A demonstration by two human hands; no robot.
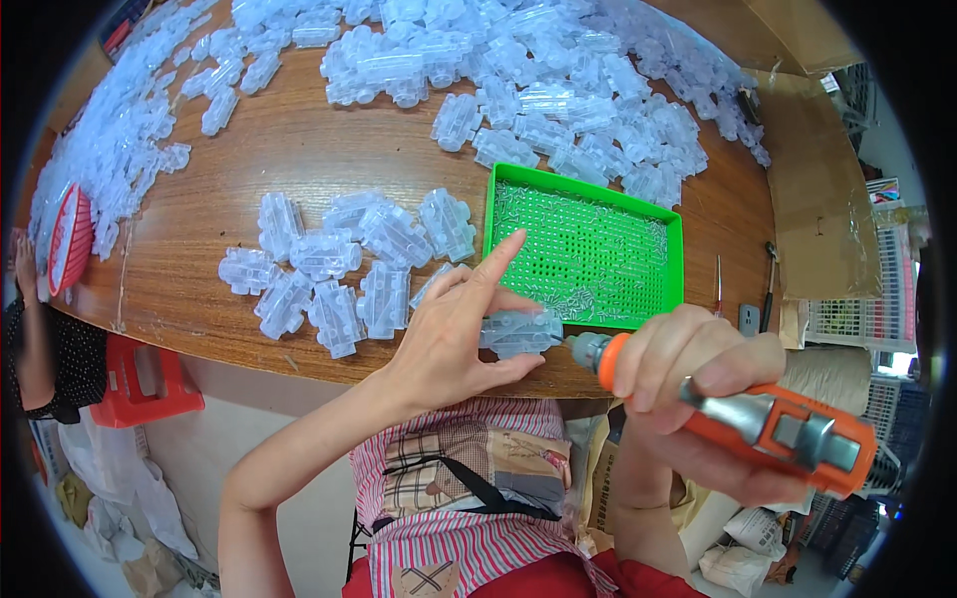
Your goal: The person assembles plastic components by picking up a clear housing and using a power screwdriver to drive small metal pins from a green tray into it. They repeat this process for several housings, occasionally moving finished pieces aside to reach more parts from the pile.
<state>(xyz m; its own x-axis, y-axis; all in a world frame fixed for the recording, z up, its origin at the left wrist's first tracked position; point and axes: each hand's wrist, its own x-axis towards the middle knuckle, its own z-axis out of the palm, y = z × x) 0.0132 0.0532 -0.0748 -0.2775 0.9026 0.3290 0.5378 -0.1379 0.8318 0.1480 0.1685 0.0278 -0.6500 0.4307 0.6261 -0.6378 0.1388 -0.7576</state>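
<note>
Though perforated, tray (675, 261) with screws (576, 302).

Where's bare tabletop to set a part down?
Biggest patch: brown tabletop between red basket and near cluster of clear plastic housings, continuing between that cluster and far pile. Narrower: strip between green tray and thin tool. Crowded: far pile; around left hand and orange power screwdriver.

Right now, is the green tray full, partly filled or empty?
Partly filled: small screws lie scattered across the green tray, bunched along its near edge, while bare perforated base shows between.
</note>
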